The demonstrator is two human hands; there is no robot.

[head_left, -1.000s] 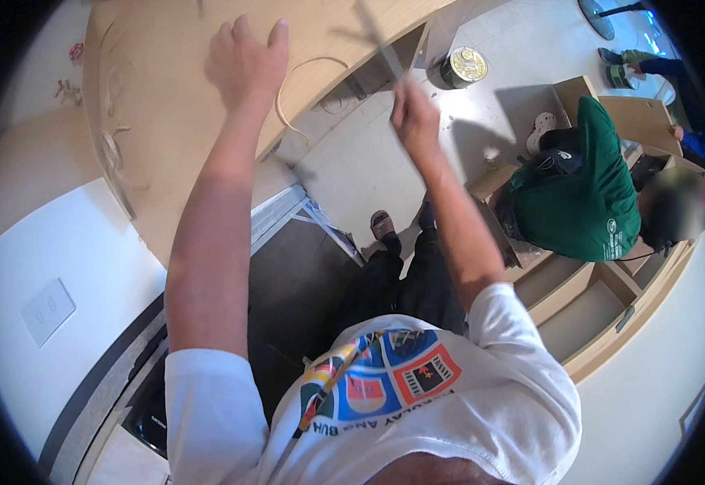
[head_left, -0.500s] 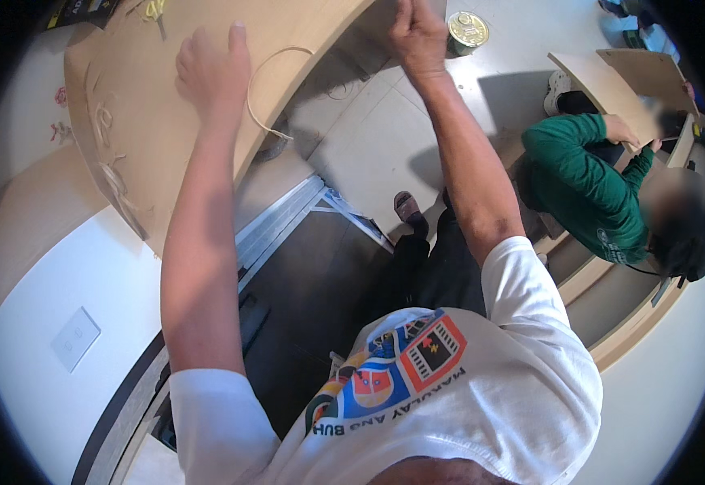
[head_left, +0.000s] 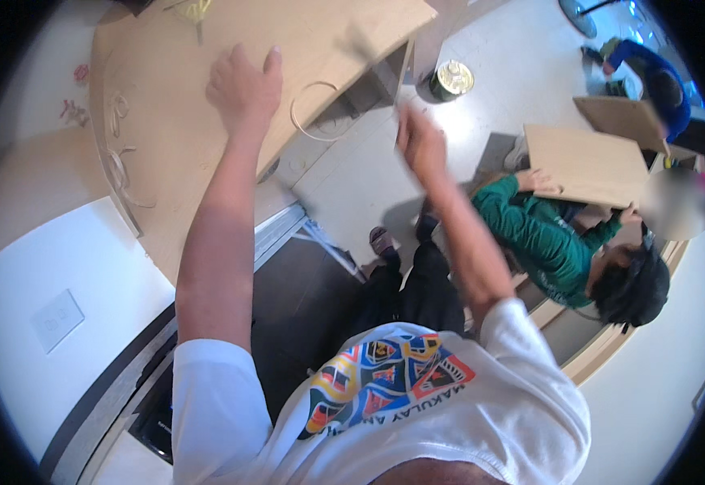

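Note:
A large light-wood panel (head_left: pixel 162 182) spans the upper left. My left hand (head_left: pixel 246 89) rests on it, palm down with the thumb out and fingers stretched, gripping nothing. My right hand (head_left: pixel 423 144) is in the air beyond the panel's right edge, over the floor. Its fingers are curled together and slightly blurred; whatever they may hold is hidden. Between the hands, a thin pale strip (head_left: pixel 294 117) curves over the panel's edge. More curled strips (head_left: pixel 118 113) lie along the panel's left side. A yellow-handled tool (head_left: pixel 194 10), probably scissors, sits near the top.
A tin can (head_left: pixel 453 80) stands on the floor past my right hand. To the right, a person in a green top (head_left: pixel 542 242) holds a wooden board (head_left: pixel 587 166). Another person in blue (head_left: pixel 666 89) is farther back. A white wall with a switch plate (head_left: pixel 57 320) is at left.
My right hand has come down and away from the panel's edge. My left hand stays flat on the panel. The co-worker in green has shifted the board, and the view has moved.

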